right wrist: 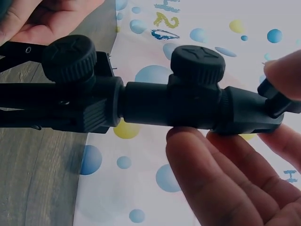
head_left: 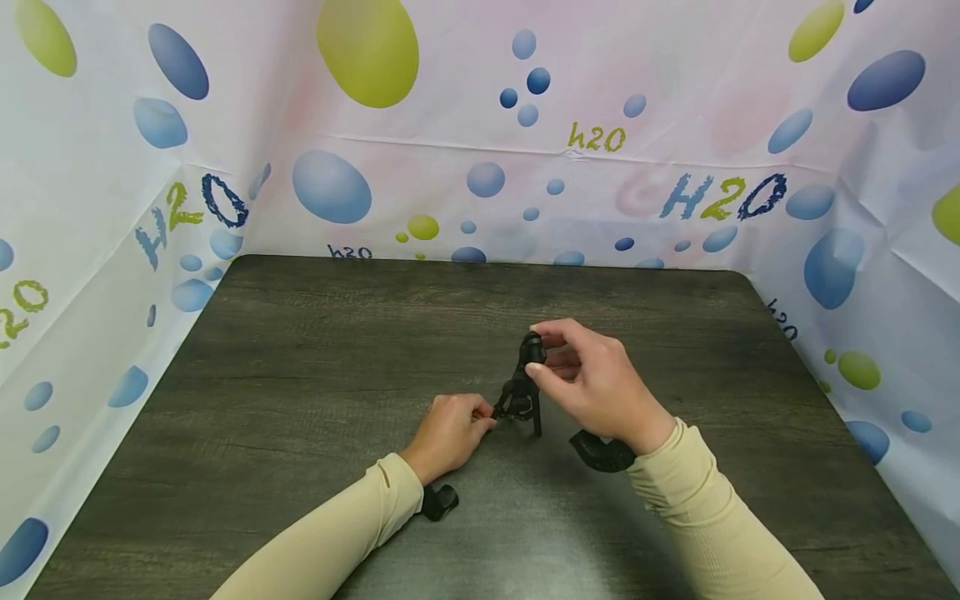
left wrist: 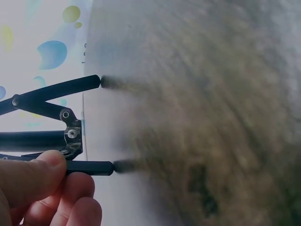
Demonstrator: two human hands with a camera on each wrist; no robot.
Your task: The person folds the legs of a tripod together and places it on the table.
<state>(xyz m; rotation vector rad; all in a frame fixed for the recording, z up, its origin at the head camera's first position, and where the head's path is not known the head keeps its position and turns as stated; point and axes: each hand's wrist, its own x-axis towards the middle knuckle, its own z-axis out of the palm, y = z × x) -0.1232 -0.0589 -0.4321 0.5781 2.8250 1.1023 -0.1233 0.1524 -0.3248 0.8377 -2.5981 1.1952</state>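
Note:
A small black tripod stands on the table, its legs partly spread. My left hand pinches one leg between thumb and fingers, near the foot. My right hand grips the tripod's head at the top, thumb on one side and fingers on the other. Two round ribbed knobs, a lower knob and an upper knob, stick out from the column in the right wrist view. In the left wrist view, metal hinge pieces join the legs to the centre tube.
The dark wood-grain table spreads out around both hands. A white sheet printed with bubbles and lettering rises behind it and along both sides. Black wrist straps, such as the right strap, sit by the sleeves.

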